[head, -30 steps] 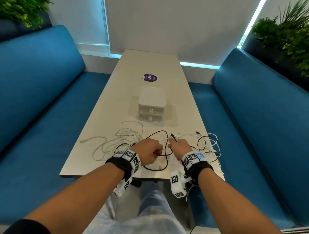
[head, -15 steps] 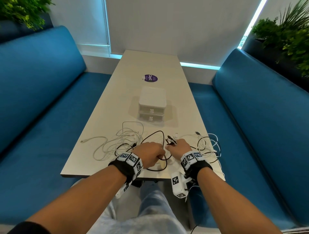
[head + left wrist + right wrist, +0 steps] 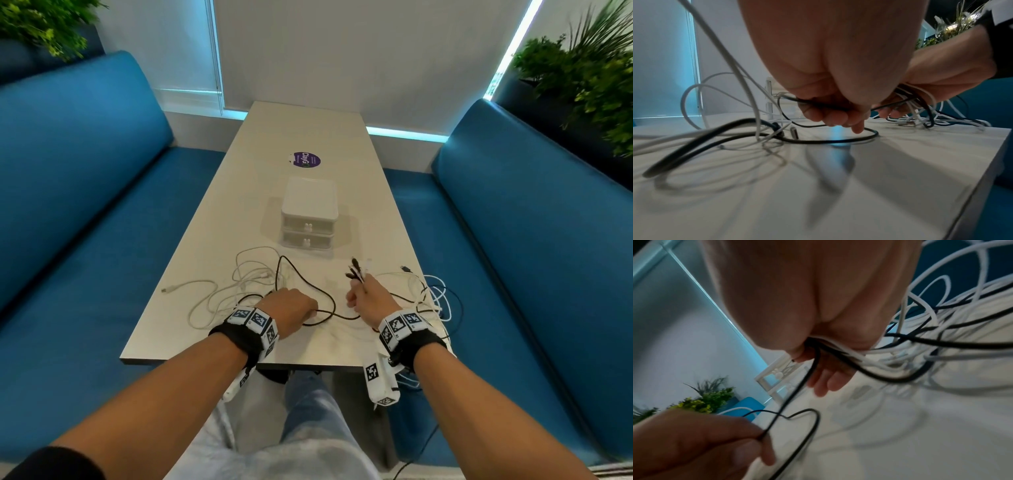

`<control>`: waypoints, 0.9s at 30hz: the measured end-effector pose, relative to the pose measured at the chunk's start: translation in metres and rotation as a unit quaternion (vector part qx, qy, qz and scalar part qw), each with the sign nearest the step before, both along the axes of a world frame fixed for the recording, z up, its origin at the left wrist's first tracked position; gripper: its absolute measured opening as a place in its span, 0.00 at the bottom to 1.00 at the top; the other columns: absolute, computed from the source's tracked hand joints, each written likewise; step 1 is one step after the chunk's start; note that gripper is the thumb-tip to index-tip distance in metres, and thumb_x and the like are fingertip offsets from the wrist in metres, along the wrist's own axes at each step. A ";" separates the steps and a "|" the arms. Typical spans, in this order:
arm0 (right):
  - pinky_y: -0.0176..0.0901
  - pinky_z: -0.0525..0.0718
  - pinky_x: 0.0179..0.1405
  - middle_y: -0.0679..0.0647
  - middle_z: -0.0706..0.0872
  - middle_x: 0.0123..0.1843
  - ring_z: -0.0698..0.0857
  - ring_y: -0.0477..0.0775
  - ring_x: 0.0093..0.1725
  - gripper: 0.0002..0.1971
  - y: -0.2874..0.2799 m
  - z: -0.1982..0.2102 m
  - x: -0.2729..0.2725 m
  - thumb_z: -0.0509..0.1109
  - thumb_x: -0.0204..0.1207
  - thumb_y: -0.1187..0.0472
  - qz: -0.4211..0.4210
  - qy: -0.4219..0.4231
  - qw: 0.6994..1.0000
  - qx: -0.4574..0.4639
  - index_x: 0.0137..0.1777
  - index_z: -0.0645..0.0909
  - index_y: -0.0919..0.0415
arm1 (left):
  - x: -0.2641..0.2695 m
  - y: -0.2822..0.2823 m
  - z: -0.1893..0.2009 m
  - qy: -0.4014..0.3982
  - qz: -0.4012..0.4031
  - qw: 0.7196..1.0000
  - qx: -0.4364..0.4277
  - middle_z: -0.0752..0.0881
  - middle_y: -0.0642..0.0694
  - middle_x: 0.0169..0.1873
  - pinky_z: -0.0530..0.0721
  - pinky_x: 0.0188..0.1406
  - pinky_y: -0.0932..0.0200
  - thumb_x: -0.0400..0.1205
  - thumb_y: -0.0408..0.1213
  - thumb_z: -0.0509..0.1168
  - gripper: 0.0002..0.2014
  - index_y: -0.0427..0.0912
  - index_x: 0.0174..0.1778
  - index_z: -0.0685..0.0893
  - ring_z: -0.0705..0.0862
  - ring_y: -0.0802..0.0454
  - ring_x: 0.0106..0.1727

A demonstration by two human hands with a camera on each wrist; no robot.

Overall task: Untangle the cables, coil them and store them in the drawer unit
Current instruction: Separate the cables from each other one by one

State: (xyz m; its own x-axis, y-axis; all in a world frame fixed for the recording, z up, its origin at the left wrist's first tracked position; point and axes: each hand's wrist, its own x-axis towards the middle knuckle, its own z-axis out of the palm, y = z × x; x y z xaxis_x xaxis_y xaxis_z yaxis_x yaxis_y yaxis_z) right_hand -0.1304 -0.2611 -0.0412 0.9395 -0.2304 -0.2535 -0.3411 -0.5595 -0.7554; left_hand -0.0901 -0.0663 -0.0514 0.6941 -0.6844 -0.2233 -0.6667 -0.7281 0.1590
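- The left hand (image 3: 291,310) was closed around the black cable (image 3: 301,274) near the front edge of the surface (image 3: 322,137).
- The right hand (image 3: 371,301) clutched a bundle of cable ends (image 3: 356,270) (plugs pointing away from the person).
- The black cable ran crosswise between the hands, so separating them sideways would likely draw it free.
- The drawer unit (image 3: 310,212) stood shut, beyond both hands.

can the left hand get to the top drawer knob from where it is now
Probably not yet: the left hand grips the black cable. The path to the drawer unit looks clear apart from loose cables.
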 end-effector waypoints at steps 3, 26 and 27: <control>0.59 0.85 0.51 0.51 0.86 0.36 0.87 0.58 0.38 0.13 0.011 0.004 0.000 0.56 0.87 0.52 0.043 -0.022 0.997 0.058 0.48 0.76 0.59 | -0.004 -0.005 -0.002 -0.003 -0.011 1.000 0.007 0.77 0.47 0.36 0.68 0.35 0.56 0.83 0.30 0.57 0.08 0.48 0.43 0.74 0.78 0.44 0.39; 0.52 0.80 0.55 0.64 0.85 0.60 0.83 0.66 0.59 0.16 0.020 0.001 -0.001 0.56 0.88 0.53 0.082 -0.030 0.984 -0.152 0.63 0.77 0.64 | 0.008 -0.017 0.001 -0.068 -0.015 0.997 -0.017 0.86 0.41 0.46 0.76 0.36 0.53 0.91 0.49 0.52 0.15 0.49 0.63 0.81 0.85 0.40 0.44; 0.52 0.80 0.55 0.64 0.86 0.58 0.83 0.65 0.58 0.16 0.025 0.001 0.000 0.55 0.88 0.54 0.092 -0.035 0.985 -0.142 0.62 0.77 0.64 | 0.006 -0.019 0.000 -0.062 -0.018 0.998 -0.024 0.86 0.40 0.46 0.79 0.37 0.51 0.91 0.49 0.52 0.15 0.49 0.65 0.80 0.85 0.40 0.44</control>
